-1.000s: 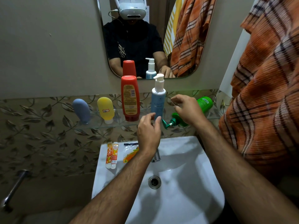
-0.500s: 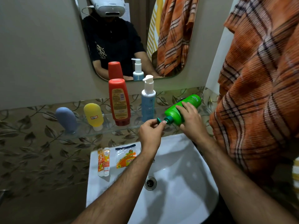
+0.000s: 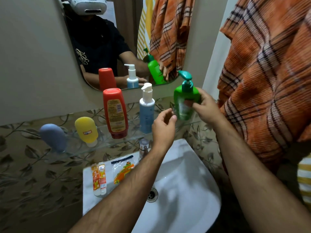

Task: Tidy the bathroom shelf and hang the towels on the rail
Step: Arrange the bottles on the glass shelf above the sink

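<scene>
Right hand (image 3: 204, 107) grips green pump bottle (image 3: 186, 101), fingers wrapped round its body, upright above right end of glass shelf (image 3: 101, 142). Bottle translucent green, teal pump head; whether base touches shelf, I cannot tell. Left hand (image 3: 163, 128) just beside bottle, fingers loosely curled, holding nothing. I see on shelf, left to right: grey tube (image 3: 53, 137), yellow tube (image 3: 86, 129), red bottle (image 3: 115, 112), blue pump bottle (image 3: 146, 109). Sink (image 3: 185, 195) rim carries sachets (image 3: 99, 178). Orange plaid towel (image 3: 269, 78) hangs at right.
</scene>
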`<state>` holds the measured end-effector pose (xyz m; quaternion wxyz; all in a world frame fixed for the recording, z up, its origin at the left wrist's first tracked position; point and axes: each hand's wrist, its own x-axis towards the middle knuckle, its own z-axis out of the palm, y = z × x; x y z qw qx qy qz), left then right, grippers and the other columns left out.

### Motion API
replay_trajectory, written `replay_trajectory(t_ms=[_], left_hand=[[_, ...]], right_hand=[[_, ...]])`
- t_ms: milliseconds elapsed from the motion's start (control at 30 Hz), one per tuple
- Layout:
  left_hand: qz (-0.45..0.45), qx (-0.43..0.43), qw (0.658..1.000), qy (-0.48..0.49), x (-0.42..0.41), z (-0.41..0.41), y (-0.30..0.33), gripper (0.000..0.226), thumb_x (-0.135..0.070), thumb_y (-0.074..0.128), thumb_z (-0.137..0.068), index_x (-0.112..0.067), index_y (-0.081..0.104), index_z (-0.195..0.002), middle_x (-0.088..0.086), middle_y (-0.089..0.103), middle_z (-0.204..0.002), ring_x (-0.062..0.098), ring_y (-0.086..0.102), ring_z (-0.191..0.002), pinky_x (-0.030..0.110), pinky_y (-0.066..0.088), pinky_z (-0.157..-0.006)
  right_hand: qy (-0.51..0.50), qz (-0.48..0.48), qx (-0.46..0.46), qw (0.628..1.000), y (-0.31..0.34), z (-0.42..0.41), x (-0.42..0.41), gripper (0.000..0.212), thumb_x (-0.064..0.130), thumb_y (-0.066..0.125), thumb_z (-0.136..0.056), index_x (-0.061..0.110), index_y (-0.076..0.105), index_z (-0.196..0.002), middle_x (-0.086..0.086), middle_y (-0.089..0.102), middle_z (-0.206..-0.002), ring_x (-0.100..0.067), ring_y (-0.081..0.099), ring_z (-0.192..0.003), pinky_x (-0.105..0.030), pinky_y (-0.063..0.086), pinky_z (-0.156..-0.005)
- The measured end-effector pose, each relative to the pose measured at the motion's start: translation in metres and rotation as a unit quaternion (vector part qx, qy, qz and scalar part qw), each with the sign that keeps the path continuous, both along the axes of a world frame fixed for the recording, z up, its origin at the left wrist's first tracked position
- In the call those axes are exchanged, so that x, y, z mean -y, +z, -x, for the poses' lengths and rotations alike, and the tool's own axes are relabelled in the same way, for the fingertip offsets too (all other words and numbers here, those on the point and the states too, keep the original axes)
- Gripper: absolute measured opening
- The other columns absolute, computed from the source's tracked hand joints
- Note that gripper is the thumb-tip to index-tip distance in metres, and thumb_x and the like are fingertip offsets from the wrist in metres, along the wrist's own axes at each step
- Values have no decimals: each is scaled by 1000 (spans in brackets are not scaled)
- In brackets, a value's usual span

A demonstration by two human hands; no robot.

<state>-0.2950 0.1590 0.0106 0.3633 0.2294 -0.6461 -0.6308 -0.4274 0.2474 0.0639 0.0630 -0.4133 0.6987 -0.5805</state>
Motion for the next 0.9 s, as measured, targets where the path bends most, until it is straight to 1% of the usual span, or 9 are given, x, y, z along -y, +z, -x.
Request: replay_trajectory(t_ms=[67,133,267,433,567,633,700,800,900], left_hand=[[24,37,999,-16,0,5,0,44,-14,61,-93,-17,53,-136,1,62,-129,10,56,-118,35,47,-104],[52,59,997,-27,3,12,-1,55,-13,63,-91,-17,45,-143,1,54,-139,9,49,-125,33,42,-107],[99,87,991,-9,8,33,-4,68,-15,68,-88,-19,36,-148,2,46,-147,15,43,-133,38,37,-112],[101,97,990,1,15,54,-11,67,-19,69,-86,-20,39,-146,1,51,-143,15,48,-129,41,42,-109],[103,91,990,39,15,62,-18,52,-19,71,-86,-21,53,-134,-2,64,-125,13,58,-114,42,50,-100],[95,84,990,56,14,62,-21,46,-19,69,-87,-22,55,-131,-3,66,-120,13,60,-111,44,53,-95],[99,81,990,67,14,61,-23,46,-20,68,-88,-23,55,-132,-4,66,-120,12,61,-111,44,54,-93],[100,77,990,70,13,59,-23,46,-19,67,-89,-23,54,-134,-6,65,-121,11,60,-111,43,54,-94],[108,75,988,81,11,57,-24,46,-18,66,-90,-22,54,-134,-8,64,-120,9,59,-110,41,53,-95]], right_hand=[[23,4,40,999,7,3,1,37,5,66,-90,21,55,-122,5,66,-109,-5,63,-102,-24,51,-91],[48,12,75,996,11,8,2,38,5,63,-92,14,53,-128,-3,67,-116,-17,63,-111,-33,51,-98],[77,2,117,990,15,23,3,46,5,56,-95,11,40,-138,-9,61,-122,-21,62,-113,-35,54,-94],[99,-22,151,983,18,39,4,64,25,63,-89,17,35,-145,-15,56,-135,-30,59,-122,-47,52,-97],[138,-33,160,977,11,47,9,52,7,56,-96,12,35,-143,-18,56,-135,-28,60,-120,-40,55,-93],[137,-67,154,976,-1,49,9,49,-1,58,-93,13,40,-137,-11,61,-128,-23,62,-116,-39,54,-96],[123,-96,140,978,-16,49,9,47,-3,61,-91,16,45,-131,-5,64,-121,-20,63,-114,-38,53,-99],[106,-89,129,982,-30,50,9,42,0,63,-91,17,48,-127,-2,66,-116,-21,63,-114,-33,55,-93],[102,-90,112,984,-36,51,12,46,2,65,-90,17,49,-130,-3,66,-120,-21,62,-118,-41,52,-100]])
